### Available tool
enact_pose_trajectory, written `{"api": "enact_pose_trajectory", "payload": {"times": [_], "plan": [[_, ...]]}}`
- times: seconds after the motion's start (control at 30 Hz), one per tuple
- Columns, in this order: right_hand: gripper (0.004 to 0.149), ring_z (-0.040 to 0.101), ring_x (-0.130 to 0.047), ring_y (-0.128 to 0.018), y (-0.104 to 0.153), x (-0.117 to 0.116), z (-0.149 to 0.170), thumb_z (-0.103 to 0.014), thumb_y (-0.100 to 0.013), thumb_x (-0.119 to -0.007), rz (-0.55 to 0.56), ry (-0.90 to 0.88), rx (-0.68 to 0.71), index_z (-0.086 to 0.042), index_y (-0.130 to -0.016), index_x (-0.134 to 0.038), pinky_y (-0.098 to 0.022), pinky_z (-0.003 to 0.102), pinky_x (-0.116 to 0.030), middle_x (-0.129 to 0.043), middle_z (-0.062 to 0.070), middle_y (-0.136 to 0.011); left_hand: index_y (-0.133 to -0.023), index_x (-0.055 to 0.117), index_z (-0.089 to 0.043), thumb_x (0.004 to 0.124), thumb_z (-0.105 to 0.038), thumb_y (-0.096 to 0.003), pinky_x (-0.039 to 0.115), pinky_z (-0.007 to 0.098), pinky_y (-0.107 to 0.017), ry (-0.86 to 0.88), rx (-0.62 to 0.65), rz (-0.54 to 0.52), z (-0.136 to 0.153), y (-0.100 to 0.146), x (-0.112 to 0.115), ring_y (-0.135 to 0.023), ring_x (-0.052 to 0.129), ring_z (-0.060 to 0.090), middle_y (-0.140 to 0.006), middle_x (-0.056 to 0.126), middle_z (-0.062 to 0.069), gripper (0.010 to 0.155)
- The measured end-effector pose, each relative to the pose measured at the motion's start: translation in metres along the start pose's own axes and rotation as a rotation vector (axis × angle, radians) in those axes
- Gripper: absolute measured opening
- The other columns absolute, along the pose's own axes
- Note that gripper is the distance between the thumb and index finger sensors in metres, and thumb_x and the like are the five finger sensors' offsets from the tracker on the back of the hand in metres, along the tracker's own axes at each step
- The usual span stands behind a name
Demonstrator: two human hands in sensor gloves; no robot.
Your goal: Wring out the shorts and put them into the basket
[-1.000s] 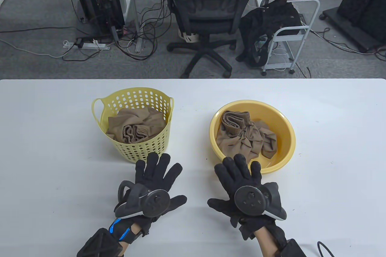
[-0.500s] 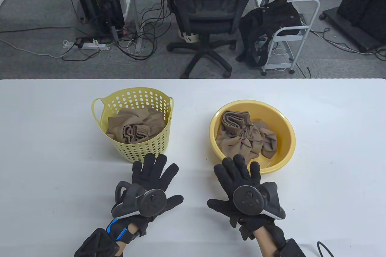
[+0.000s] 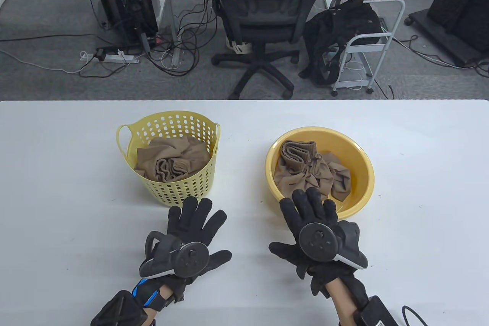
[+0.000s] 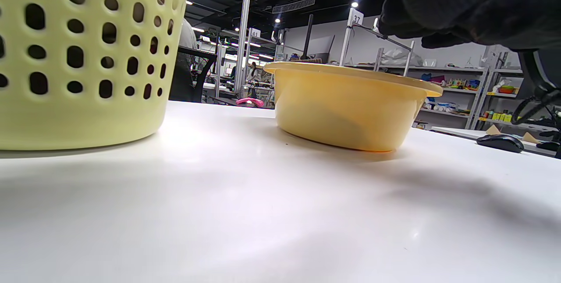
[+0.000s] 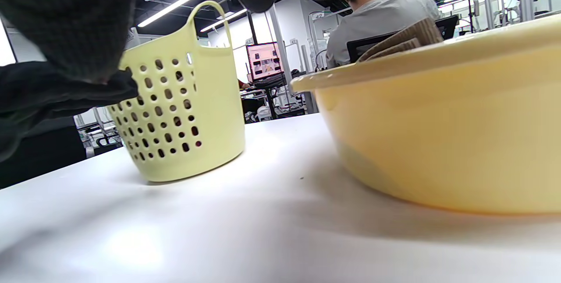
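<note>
Right wrist view, shorts [image 5: 405,37] mostly hidden behind basin [image 5: 438,134]

A long white table [image 3: 57,188] runs the full width of the room, its top smooth and a little glossy. Two things stand directly on it, apart from one another. Left of the middle is a pale yellow basket [image 3: 179,188] with holes in its wall and a loop handle at each side. Right of the middle is a round yellow basin [image 3: 363,173], lower and wider than the basket. Off past the basin, the left wrist view shows what looks like a dark computer mouse [image 4: 499,142], though I cannot tell whether it lies on this table.
</note>
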State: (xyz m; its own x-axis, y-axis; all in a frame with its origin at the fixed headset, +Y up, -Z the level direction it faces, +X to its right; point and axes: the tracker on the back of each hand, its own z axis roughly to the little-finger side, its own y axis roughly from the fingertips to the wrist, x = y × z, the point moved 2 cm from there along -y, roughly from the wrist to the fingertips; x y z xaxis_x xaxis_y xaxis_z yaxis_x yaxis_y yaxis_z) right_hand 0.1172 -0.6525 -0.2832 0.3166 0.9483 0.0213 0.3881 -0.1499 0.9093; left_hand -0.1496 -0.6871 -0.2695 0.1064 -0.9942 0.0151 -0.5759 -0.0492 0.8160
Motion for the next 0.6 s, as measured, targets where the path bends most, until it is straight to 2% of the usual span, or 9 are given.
{"api": "enact_pose_trajectory", "payload": {"times": [0.23,0.43,0.6], "plan": [[0.099,0.060,-0.027,-0.101,-0.024,0.022,0.015,-0.067,-0.045,-0.080,-0.024,0.069,-0.063,-0.006,-0.112,-0.040,-0.067,0.078,-0.036,-0.032,0.032,-0.112,-0.118,0.037,-0.017,0.071,-0.066,-0.0528,0.027,0.083,-0.062,-0.004,0.003,0.000,0.000,0.000,0.001,-0.107,0.030,0.071,-0.123,0.030,0.035,0.089],[0.099,0.060,-0.031,-0.101,-0.056,0.043,0.029,-0.067,-0.046,-0.080,-0.026,0.106,-0.128,-0.005,-0.111,-0.039,-0.067,0.077,-0.041,-0.031,0.031,-0.112,-0.118,0.037,-0.017,0.072,-0.066,-0.0525,0.027,0.083,-0.062,0.005,-0.005,-0.010,0.002,0.002,-0.001,-0.106,0.030,0.071,-0.123,0.029,0.035,0.089],[0.098,0.060,-0.032,-0.101,-0.084,0.045,0.037,-0.064,-0.046,-0.081,-0.038,0.139,-0.174,-0.006,-0.111,-0.038,-0.067,0.076,-0.043,-0.031,0.031,-0.112,-0.118,0.037,-0.017,0.072,-0.066,-0.0526,0.027,0.083,-0.062,0.016,-0.008,-0.013,0.003,0.002,-0.001,-0.107,0.030,0.071,-0.123,0.029,0.034,0.089]]}}
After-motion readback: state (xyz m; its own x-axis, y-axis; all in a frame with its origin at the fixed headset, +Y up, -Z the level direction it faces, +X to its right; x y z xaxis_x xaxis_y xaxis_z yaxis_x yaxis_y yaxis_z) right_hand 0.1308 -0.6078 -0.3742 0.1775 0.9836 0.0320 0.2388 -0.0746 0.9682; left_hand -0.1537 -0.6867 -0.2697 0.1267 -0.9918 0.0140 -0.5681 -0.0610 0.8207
